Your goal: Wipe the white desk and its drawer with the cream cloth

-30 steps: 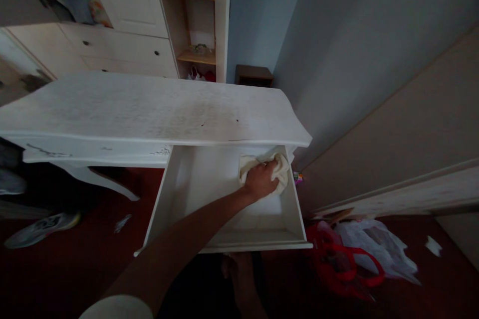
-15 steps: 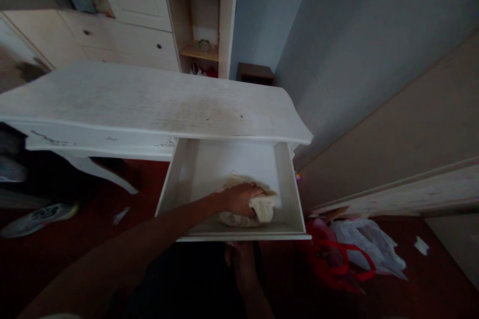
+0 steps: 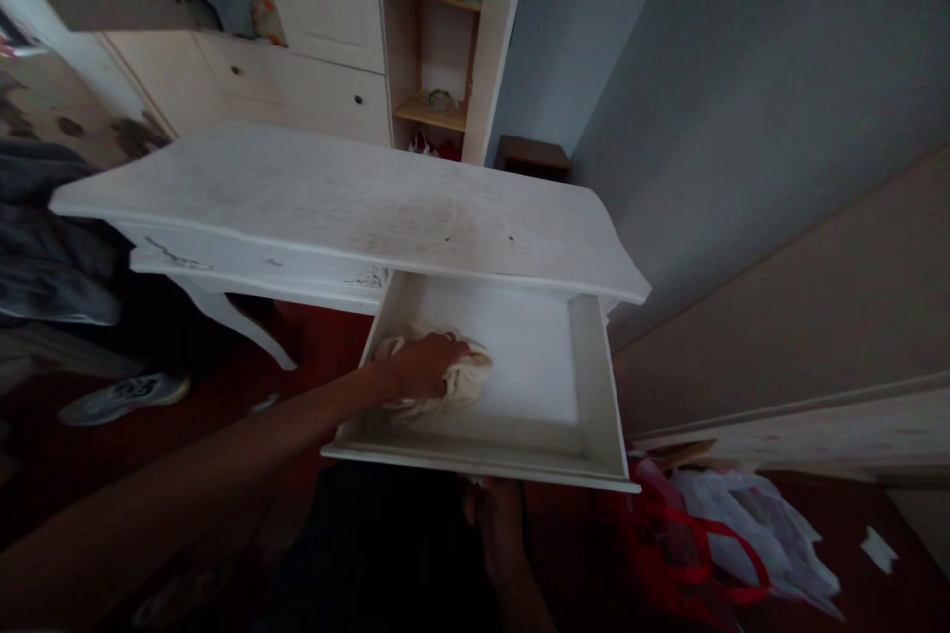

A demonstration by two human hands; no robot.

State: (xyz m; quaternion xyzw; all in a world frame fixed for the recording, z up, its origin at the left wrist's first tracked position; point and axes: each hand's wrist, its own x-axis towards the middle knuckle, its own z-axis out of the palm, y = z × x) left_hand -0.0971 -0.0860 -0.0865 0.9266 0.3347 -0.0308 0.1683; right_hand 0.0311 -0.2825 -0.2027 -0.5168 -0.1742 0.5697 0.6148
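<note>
A pulled-out white drawer (image 3: pixel 586 425) juts from the white desk (image 3: pixel 297 183). Inside it, toward its left wall, my left hand (image 3: pixel 427 364) is closed over a crumpled cream cloth (image 3: pixel 467 381) and presses it on the drawer floor. My right hand (image 3: pixel 499 519) is just beneath the drawer's front edge with its fingers curled. A small whitish bit shows by its fingertips, but the drawer front hides what it grips.
Dark smudges mark the desktop. Behind stands a cream cabinet (image 3: pixel 337 0) with an open shelf section. A red bag (image 3: pixel 683 554) and a white plastic bag (image 3: pixel 772 534) lie on the red floor at right, a shoe (image 3: pixel 123 399) at left. A wall runs along the right.
My left hand has slid the cloth from the right-front part of the drawer to its left side. The view has shifted left. My right hand stays under the drawer front.
</note>
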